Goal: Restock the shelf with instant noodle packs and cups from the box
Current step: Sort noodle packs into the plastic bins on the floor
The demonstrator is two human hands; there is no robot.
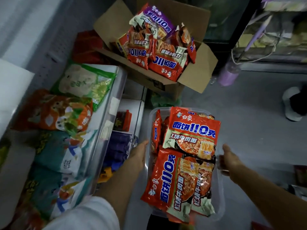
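**Carrying the loaded bin level to the shelf**

The shelf (106,103), stocked with snack bags, runs along the left; the cardboard box (191,75), still heaped with noodle packs, sits at the far centre. A clear plastic bin (220,201) of red noodle packs (191,130) is held near. The left hand (138,155) is laid flat against its left wall; the right hand (230,159) is clamped over the right rim. The bin is best kept level, since the loosely stacked packs could slide.
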